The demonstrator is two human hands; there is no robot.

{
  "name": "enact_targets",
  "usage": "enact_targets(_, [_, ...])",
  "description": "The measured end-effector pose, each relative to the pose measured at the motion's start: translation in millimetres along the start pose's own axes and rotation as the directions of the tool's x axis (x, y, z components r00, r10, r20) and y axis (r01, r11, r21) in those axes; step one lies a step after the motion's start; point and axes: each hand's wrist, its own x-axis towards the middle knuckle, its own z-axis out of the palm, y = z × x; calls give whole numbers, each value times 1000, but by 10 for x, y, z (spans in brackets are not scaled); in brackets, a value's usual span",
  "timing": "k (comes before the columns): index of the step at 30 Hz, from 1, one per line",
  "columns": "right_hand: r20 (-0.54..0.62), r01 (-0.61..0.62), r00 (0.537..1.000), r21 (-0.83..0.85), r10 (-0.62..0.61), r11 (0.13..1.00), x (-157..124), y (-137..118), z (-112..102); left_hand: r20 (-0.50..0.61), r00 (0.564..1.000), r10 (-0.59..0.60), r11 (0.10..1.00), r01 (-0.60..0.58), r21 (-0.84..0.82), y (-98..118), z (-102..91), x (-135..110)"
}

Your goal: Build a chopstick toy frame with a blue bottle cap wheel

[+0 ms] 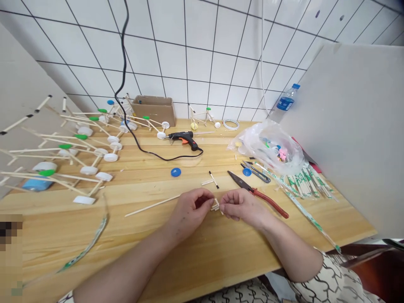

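In the head view, both hands meet over the near middle of a wooden table (pixel 139 261), around a few short stick pieces (pixel 215 207). The right hand (pixel 241 206) pinches a slanted one between thumb and forefinger, its other fingers curled in. The left hand (pixel 194 208) brings thumb and forefinger together at the opposite side — whether they grip a piece or only touch it, I cannot tell.

Just beyond the fingertips lies a T-shaped stick joint (pixel 213 179) with black ends. A long stick (pixel 153 205) points out leftward past the left hand, and red-handled pliers (pixel 261 194) lie beside the right hand, with thread snips (pixel 260 173) behind them.

Farther back sits a black glue gun (pixel 186 139), its cord looping up past the tiled wall (pixel 202 42). Wheeled stick frames (pixel 110 157) crowd the left side; on the right, a clear plastic bag (pixel 252 141) of colourful bits rests near wrapped sticks (pixel 307 183) — green-and-white sleeves over pale wood.
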Motion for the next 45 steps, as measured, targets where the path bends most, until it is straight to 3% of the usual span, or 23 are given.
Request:
enact_targets(7, [-2, 21, 1000, -65, -21, 998, -7, -12, 12, 183, 974, -132, 942, 181, -281, 5, -28, 8])
enact_targets(12, [21, 79, 997, -233, -76, 969, -10, -61, -14, 192, 962, -196, 916, 249, -315, -19, -54, 31])
enact_targets(15, [-10, 174, 980, -445, -199, 878, -11, -54, -94, 209, 949, -236, 938, 278, -205, 18, -86, 35])
enact_targets(18, [-42, 237, 936, -658, -349, 714, -1, -8, -167, 242, 933, -268, 961, 275, 6, 80, -107, 26])
enact_targets(22, [0, 263, 915, -759, -403, 596, 23, 46, -190, 234, 946, -226, 956, 169, 242, 100, -94, 9])
enact_targets(26, [20, 251, 921, -795, -388, 553, 49, 58, -170, 191, 965, -177, 908, 85, 410, 65, -83, 8])
enact_targets(35, [-22, 217, 916, -813, -401, 540, 114, 117, -125, 151, 966, -211, 811, 86, 579, 156, -86, 6])
enact_targets(40, [-9, 237, 905, -818, -424, 524, 133, 119, -107, 146, 966, -213, 774, 76, 629, 154, -95, 8])
enact_targets(45, [-7, 257, 895, -809, -446, 529, 122, 98, -102, 177, 958, -228, 795, 78, 601, 126, -154, 36])
